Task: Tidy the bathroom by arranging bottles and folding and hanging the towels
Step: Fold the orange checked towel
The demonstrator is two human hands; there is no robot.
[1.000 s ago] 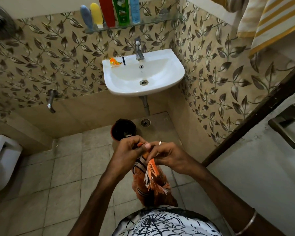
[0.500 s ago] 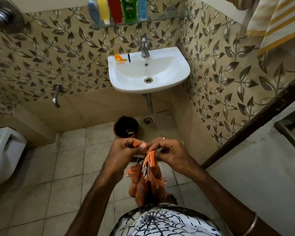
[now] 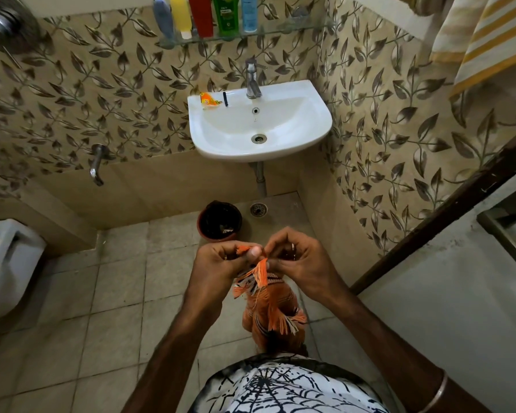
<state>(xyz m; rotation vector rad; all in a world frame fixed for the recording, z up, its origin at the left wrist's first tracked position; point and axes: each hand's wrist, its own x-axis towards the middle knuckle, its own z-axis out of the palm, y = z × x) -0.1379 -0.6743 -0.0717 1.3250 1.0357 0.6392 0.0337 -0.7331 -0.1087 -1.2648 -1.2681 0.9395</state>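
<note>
A person is standing in a small bathroom, looking down at both hands held together in front of the body. The left hand (image 3: 221, 265) and the right hand (image 3: 301, 263) are each pinching the fringed top edge of an orange striped towel (image 3: 268, 311), fingers curled around the tassels, while the rest of the cloth is hanging bunched below them. Ahead, a white washbasin (image 3: 259, 126) is sitting on the leaf-patterned wall. Above it, a glass shelf (image 3: 280, 29) is carrying five bottles (image 3: 201, 16) standing in a row. A yellow-striped towel (image 3: 486, 37) is hanging at the upper right. A small dark bin (image 3: 219, 220) is sitting on the floor below the basin.
</note>
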